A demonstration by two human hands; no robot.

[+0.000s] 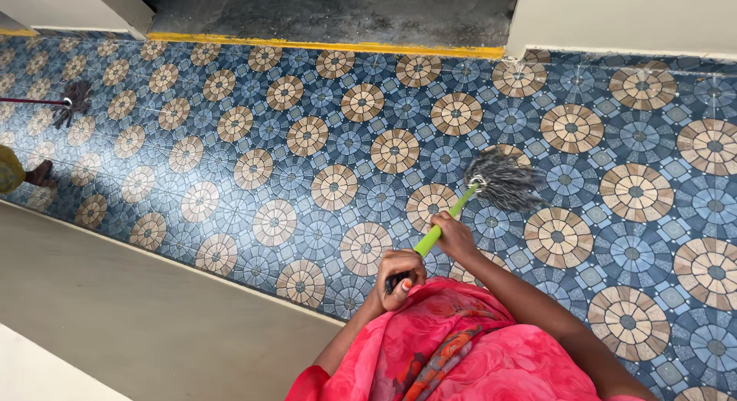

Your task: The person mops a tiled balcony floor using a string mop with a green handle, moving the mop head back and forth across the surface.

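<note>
Both hands grip a mop with a bright green handle (449, 217). My left hand (399, 272) closes around the near end of the handle, close to my pink patterned clothing (461, 347). My right hand (454, 238) holds the handle further along, nearer the head. The grey stringy mop head (503, 180) rests on the blue and brown patterned tile floor (307, 140), just beyond my right hand.
A second mop with a dark head (71, 103) lies on the tiles at far left, near another person's foot (38, 173). A yellow-edged step (322, 44) borders bare concrete at the top. A plain beige wall (138, 316) runs along the lower left.
</note>
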